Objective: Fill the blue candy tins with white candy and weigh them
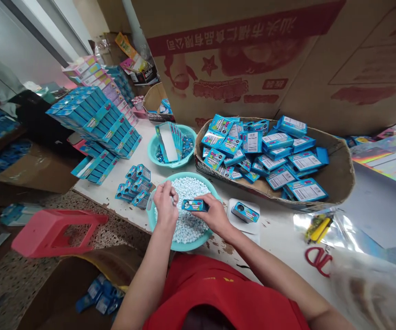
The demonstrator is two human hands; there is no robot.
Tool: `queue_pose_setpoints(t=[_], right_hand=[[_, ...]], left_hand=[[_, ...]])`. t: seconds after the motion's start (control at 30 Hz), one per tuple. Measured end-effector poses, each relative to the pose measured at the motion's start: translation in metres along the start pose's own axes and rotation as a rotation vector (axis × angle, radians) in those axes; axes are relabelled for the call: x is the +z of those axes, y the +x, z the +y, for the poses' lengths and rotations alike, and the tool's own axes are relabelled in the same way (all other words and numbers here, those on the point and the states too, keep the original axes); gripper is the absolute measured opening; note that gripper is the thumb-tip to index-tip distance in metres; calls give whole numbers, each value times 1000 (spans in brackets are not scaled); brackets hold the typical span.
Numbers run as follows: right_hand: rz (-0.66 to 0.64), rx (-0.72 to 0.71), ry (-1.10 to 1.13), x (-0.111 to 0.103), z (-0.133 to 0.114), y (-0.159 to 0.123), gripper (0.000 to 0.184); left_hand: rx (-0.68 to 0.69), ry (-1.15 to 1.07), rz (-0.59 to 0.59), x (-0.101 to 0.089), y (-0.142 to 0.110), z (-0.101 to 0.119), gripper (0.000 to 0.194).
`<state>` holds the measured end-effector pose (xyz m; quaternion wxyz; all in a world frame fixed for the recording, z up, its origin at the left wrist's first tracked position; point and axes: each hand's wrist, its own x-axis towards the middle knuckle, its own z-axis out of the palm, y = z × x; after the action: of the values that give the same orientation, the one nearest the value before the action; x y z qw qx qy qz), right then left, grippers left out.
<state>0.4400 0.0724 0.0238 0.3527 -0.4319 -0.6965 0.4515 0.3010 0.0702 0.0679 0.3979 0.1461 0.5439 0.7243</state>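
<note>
A turquoise basin (209, 181) full of small white candies (187, 230) stands in front of me. Over it, my right hand (214, 214) grips a small blue candy box (193, 205) with a round hole in its top face. Just left of that box, my left hand (166, 201) hovers above the candies with its fingers curled closed; what they hold, if anything, is hidden. Another blue box with a hole (245, 211) rests on a white stand right of the basin. Several similar boxes (136, 185) are grouped to the left.
A cardboard tray (345, 172) heaped with blue boxes lies behind on the right. Behind the basin, a second turquoise bowl (153, 156) holds small pieces and folded cartons. Stacked display boxes (98, 121) rise at left. Red scissors (318, 261) and a yellow cutter (321, 230) lie at right.
</note>
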Motion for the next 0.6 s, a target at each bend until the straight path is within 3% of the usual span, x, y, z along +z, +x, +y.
queue_pose_setpoints(t=[0.1,0.2,0.37,0.47,0.6], right_hand=[[-37,-5,-114,1,-2,1,32],[-47,-35,-137,2,-5,2,33],[-4,-27,77,-10,-9,1,33],[64,-23,226,-33,-12,-6,32],[237,90,226,-85,-8,-27,37]], left_hand=[[55,137,-91,5,-7,-16,30],[-11,167,-131,9,-10,-24,32],[-174,-26,-168,3,2,-3,29],[-267,-130,-90,-9,16,6,21],[-569,-6,66,-34,24,-13,13]])
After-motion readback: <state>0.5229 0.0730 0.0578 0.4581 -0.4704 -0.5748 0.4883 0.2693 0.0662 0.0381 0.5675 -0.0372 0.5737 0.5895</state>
